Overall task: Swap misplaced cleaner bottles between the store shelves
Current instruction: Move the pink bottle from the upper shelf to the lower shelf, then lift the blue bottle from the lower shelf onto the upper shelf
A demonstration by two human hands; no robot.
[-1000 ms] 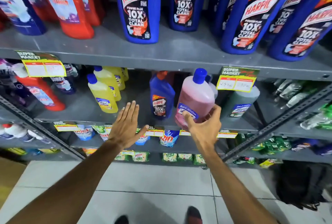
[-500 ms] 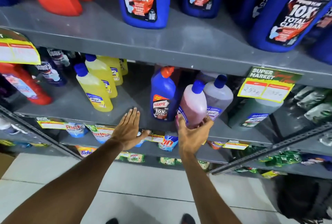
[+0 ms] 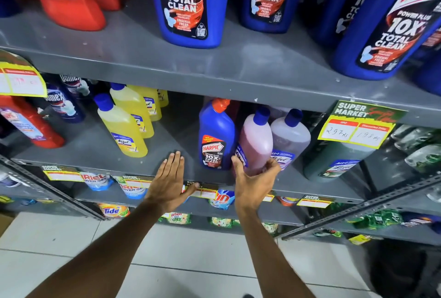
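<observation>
My right hand (image 3: 254,184) grips the base of a pink cleaner bottle (image 3: 256,141) with a blue cap, standing on the middle shelf (image 3: 95,152). A small blue Harpic bottle (image 3: 216,136) with an orange cap stands just left of it, touching it. A pale lilac bottle (image 3: 291,135) stands right behind on the right. My left hand (image 3: 168,183) is flat, fingers spread, resting at the shelf's front edge to the left of the Harpic bottle, holding nothing. Large blue Harpic bottles (image 3: 188,3) fill the upper shelf.
Yellow cleaner bottles (image 3: 121,125) stand on the middle shelf's left, with red bottles (image 3: 28,123) further left. A green bottle (image 3: 338,159) sits behind a yellow price tag (image 3: 358,128) on the right. Detergent pouches (image 3: 95,179) line the lower shelves. Tiled floor lies below.
My right hand has carried the pink bottle down and inward, onto the middle shelf beside the small Harpic bottle. My left hand stays spread at the shelf edge. The view has moved closer.
</observation>
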